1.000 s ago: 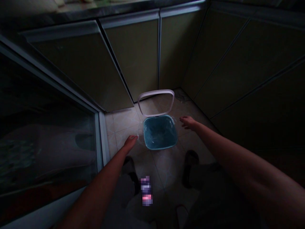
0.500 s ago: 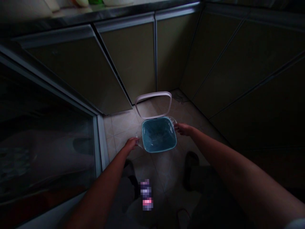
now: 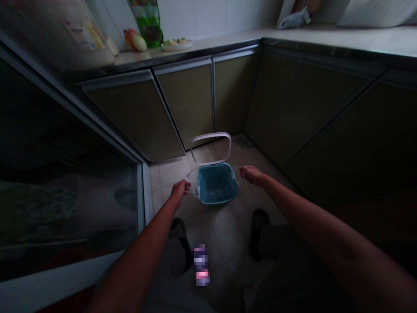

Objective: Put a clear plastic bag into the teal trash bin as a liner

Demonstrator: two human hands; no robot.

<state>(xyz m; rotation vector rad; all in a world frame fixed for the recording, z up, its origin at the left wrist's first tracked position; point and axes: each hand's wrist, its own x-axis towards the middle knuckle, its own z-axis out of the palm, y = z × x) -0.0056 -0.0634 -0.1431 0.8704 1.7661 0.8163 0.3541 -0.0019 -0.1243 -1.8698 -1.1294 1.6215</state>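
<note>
A teal trash bin (image 3: 217, 187) stands on the floor between my two hands, its inside covered by a clear plastic bag (image 3: 192, 177) whose edges spread out past the rim. The bin's pale rim ring (image 3: 210, 136) is tilted up behind the opening. To the left of the bin, my left hand (image 3: 181, 188) is closed on the bag's edge. My right hand (image 3: 250, 174) pinches the bag's edge on the other side, a little way out from the rim.
Cabinet doors (image 3: 185, 100) close off the back and right. A glass door frame (image 3: 143, 191) runs along the left. On the counter (image 3: 211, 48) are a plate of food (image 3: 177, 44), a green bottle (image 3: 148, 26) and an onion (image 3: 132, 39). Tiled floor (image 3: 218, 226) lies around the bin.
The view has tilted up, bringing more of the counter into sight. Both hands keep hold of the bag, and my right hand is now slightly farther from the bin's rim.
</note>
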